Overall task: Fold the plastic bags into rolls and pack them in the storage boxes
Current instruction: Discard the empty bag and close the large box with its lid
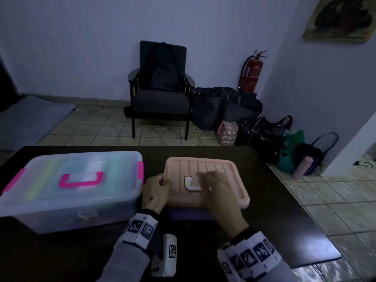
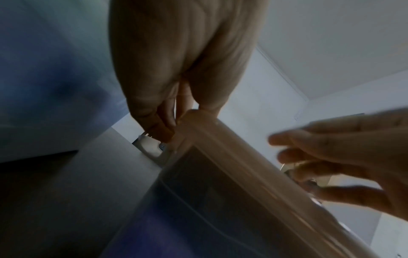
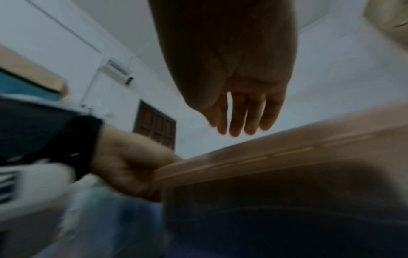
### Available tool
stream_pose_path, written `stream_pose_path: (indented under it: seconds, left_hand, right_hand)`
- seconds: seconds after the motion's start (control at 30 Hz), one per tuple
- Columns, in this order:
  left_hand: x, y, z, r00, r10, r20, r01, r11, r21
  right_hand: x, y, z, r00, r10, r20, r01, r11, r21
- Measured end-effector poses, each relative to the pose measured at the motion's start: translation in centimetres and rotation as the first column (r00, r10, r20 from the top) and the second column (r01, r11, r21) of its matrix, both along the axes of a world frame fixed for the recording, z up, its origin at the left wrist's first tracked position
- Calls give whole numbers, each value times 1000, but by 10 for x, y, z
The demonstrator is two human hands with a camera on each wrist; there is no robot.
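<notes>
Here, on a dark table (image 1: 264, 200), two lidded plastic boxes sat side by side. The left hand (image 1: 155, 193) pinched the near-left edge of the ridged pink lid (image 1: 209, 165) on the right-hand box (image 1: 191, 213). The right hand (image 1: 220, 191) hovered over the lid's white handle (image 1: 190, 185), fingers (image 3: 237, 115) straight and empty. The translucent box (image 1: 69, 186), pink-clipped, lay long axis left to right. A dark armchair (image 1: 160, 88) stood beyond.

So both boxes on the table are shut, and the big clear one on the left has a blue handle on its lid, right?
Not quite: the clear box's handle is pink, not blue, as the head view shows. Both boxes are shut; the other has a peach lid.
</notes>
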State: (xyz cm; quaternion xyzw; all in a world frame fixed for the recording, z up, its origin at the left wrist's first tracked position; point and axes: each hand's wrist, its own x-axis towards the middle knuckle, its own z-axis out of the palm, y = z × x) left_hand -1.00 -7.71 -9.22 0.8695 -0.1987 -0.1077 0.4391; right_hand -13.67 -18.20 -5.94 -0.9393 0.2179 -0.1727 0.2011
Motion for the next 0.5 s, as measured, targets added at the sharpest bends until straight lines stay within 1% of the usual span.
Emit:
stream_pose_path:
  seconds: [0.03, 0.07, 0.1, 0.13, 0.17, 0.2, 0.23, 0.3, 0.33, 0.4, 0.43, 0.47, 0.5]
  left_hand:
    - [-1, 1, 1, 1000, -6, -9, 6, 1000, 2]
    - [-2, 1, 1, 1000, -4, -21, 4, 1000, 4]
    - [-2, 1, 0, 1000, 0, -29, 0, 1000, 1]
    - [-4, 1, 1, 999, 8, -38, -8, 1000, -1]
    - [-7, 1, 2, 999, 19, -38, -19, 1000, -4]
    - [-10, 1, 4, 999, 32, -41, -32, 999, -7]
    - [-13, 1, 6, 998, 45, -44, -46, 999, -16]
    - [-15, 1, 6, 997, 60, -56, -62, 997, -46]
    - [-16, 1, 6, 994, 67, -81, -72, 996, -57]
    - [-14, 1, 2, 977, 99, -190, -115, 990, -76]
    - [-12, 1, 0, 960, 122, -252, -149, 985, -92]
    - [-10, 0, -2, 936, 148, -318, -190, 976, -105]
    - [-8, -2, -5, 911, 173, -374, -232, 966, -117]
  right_hand:
    - [-4, -12, 2, 990, -139, -7, 138, 989, -48]
    - [-6, -24, 2, 961, -274, -42, 272, 960, -62]
    - [-7, -36, 1, 912, -393, -119, 393, 919, -29]
    - [-7, -47, -2, 852, -477, -216, 498, 866, 51]
    - [-6, -55, -4, 801, -518, -301, 580, 796, 175]
    - [-4, -61, -5, 770, -534, -349, 632, 711, 308]
    - [-2, -66, -7, 758, -539, -367, 652, 629, 423]
    - [-1, -74, -10, 751, -564, -344, 642, 499, 582]
    - [-2, -76, -13, 741, -582, -334, 630, 431, 646]
    - [-7, -77, -17, 733, -578, -359, 593, 283, 754]
    - [-8, -77, -19, 735, -569, -369, 576, 238, 782]
    - [-9, -77, -20, 730, -578, -364, 568, 218, 793]
    - [-9, -77, -21, 719, -604, -344, 564, 218, 796]
